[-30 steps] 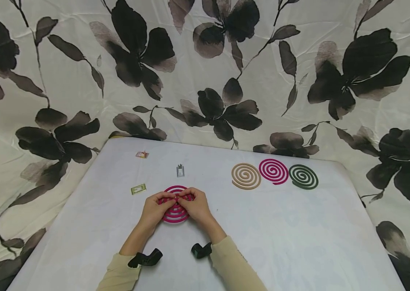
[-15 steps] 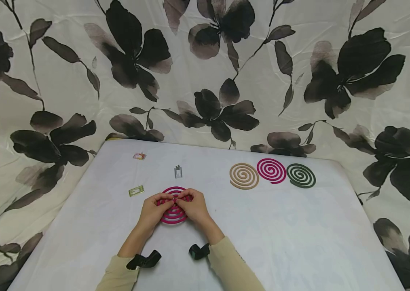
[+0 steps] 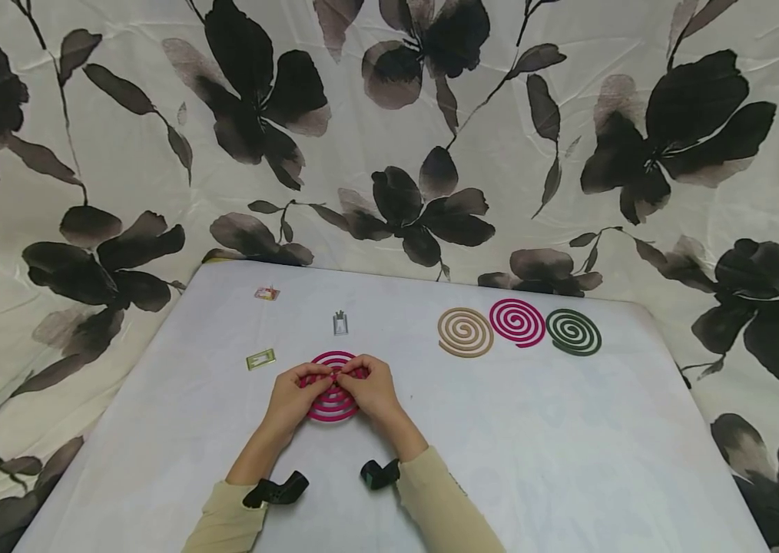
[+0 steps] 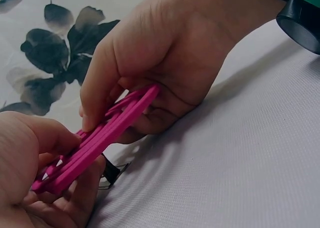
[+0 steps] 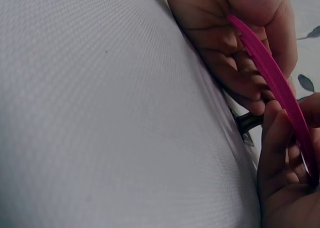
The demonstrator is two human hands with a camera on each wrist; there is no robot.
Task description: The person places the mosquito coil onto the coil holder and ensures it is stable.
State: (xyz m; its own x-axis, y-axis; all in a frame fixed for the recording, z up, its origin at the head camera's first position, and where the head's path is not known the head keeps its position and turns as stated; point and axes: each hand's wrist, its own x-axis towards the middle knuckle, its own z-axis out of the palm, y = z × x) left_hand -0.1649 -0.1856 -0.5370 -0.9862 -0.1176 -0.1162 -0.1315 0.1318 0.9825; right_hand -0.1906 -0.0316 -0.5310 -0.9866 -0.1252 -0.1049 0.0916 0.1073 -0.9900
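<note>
A magenta mosquito coil (image 3: pixel 332 412) is held between my two hands, tilted with its lower edge towards me. My left hand (image 3: pixel 290 395) pinches it near the centre from the left, thumb on the near face. Opposite, my right hand (image 3: pixel 373 390) pinches it from the right, fingertips almost meeting the left ones. In the left wrist view the coil (image 4: pixel 107 138) shows edge-on, with fingers on both faces. The right wrist view shows its rim (image 5: pixel 275 80) held off the white cloth. Fingers hide the coil's middle.
Tan (image 3: pixel 465 332), magenta (image 3: pixel 517 322) and dark green (image 3: pixel 573 332) spiral coils lie at the back right. Beyond my hands is a small metal stand (image 3: pixel 340 323). A green rectangular piece (image 3: pixel 261 359) and a small colourful packet (image 3: pixel 267 293) lie to the left on the white-covered table (image 3: pixel 555 461).
</note>
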